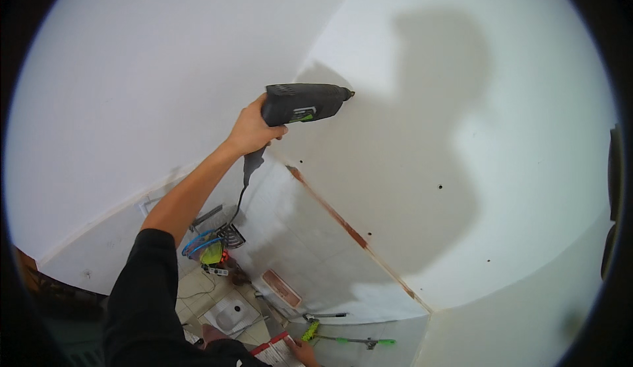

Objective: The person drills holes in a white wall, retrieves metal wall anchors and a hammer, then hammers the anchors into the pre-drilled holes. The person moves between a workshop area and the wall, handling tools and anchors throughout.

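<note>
In left hand (252, 130): black power tool (297, 102), green-and-white label (304, 114). In right hand (303, 352): red-and-white packet (272, 354). Below left hand: reddish-brown strip (336, 215). Right of left hand: white wall (521, 143), dark-dotted.

"How is the left arm (198, 189)?"
"Reaching up and forward; forearm bare; left hand (254, 128) closed in a firm grip."
"And the right hand (303, 352)?"
"Low, at the lower edge; only partly visible, fingers bent in a hold."

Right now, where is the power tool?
The head view shows the power tool above centre, in the left hand, left of the large shadow on the wall.
</note>
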A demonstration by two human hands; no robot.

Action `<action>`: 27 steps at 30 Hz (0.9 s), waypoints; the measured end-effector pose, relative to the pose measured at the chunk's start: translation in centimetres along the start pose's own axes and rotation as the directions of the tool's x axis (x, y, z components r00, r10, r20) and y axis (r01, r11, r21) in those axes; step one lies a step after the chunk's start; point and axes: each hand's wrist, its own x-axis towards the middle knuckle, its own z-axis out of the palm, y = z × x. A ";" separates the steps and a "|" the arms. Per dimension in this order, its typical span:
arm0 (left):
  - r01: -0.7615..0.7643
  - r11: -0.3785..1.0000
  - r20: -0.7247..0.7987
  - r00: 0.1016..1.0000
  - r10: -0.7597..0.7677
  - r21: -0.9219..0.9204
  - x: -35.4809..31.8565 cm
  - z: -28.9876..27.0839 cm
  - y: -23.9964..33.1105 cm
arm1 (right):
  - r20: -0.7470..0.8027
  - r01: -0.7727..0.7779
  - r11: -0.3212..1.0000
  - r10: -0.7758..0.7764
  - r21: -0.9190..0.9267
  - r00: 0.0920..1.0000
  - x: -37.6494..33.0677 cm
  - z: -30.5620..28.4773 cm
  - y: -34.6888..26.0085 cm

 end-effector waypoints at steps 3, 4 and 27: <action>-0.023 0.999 0.042 0.999 0.021 0.046 0.4 0.1 -0.7 | -0.027 0.005 0.997 -0.003 0.073 1.000 -1.7 -0.6 -0.1; -0.052 0.997 0.054 0.997 0.049 0.062 0.5 0.1 -0.8 | -0.019 0.006 0.995 -0.004 0.095 1.000 -2.2 -1.1 -1.5; -0.287 0.938 0.001 0.956 0.293 0.192 0.2 -0.5 0.0 | -0.062 0.079 0.994 -0.074 0.073 0.995 -0.7 0.3 -1.6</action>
